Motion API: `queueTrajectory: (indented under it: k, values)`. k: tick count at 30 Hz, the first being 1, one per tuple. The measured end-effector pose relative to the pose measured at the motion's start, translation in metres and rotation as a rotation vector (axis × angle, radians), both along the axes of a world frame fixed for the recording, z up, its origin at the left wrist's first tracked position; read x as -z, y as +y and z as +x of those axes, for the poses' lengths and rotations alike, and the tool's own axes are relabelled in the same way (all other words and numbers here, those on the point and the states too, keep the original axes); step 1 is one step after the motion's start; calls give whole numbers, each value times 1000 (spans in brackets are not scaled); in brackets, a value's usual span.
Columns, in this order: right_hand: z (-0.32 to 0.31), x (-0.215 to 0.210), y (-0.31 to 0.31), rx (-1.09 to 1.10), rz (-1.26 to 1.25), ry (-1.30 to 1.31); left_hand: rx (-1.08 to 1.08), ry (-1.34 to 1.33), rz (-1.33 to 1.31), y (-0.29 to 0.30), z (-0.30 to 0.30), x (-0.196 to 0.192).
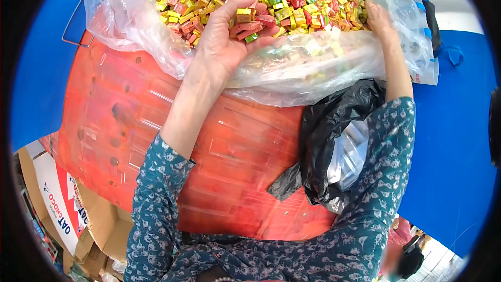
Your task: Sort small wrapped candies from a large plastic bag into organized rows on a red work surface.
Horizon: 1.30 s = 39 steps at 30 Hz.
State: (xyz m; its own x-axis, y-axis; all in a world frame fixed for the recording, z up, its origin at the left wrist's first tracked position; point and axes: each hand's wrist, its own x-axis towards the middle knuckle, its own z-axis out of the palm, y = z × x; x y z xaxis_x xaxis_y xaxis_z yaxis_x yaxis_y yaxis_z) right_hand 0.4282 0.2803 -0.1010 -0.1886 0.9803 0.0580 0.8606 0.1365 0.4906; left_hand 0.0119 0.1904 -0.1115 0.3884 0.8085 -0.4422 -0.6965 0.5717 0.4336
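A large clear plastic bag (284, 86) lies spread at the far side, its mouth wide around a heap of small wrapped candies (308, 2) in yellow, red, pink and green. Cupped palm up over the near left of the heap, my left hand (222, 36) holds several of these wrapped candies (250, 26) against its fingers. My right hand (382, 21) reaches to the heap's right edge, inside the folds of the bag. Its fingers look bent and drawn together at the candies; whatever is between them is hidden.
Under the bag is a worn red plastic surface (120, 125). A black plastic bag (318, 146) with clear plastic inside lies beside my right forearm. Blue surfaces (449, 141) flank both sides. Open cardboard boxes (107, 224) stand at lower left. A bent wire handle (70, 26) sticks out at left.
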Motion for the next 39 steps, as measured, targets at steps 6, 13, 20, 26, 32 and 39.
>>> queueTrajectory:
  k: [6,13,20,26,32,39]
  values:
    - [-51,-21,-84,-261,36,48,9,-35,2,-24,6,-17]
    - [-228,-76,-183,-152,118,-79,-99,-28,12,-64,-20,-53]
    - [-175,-108,-195,-155,146,351,-24,-127,-55,-97,-70,-83]
    - [-46,-129,-182,297,340,176,-47,-128,-48,-120,-91,-105]
    - [-144,-130,-189,-113,425,277,-57,-75,-56,-118,-102,-101]
    - [-207,-137,-210,-158,-215,676,20,-84,-8,-123,-84,-99]
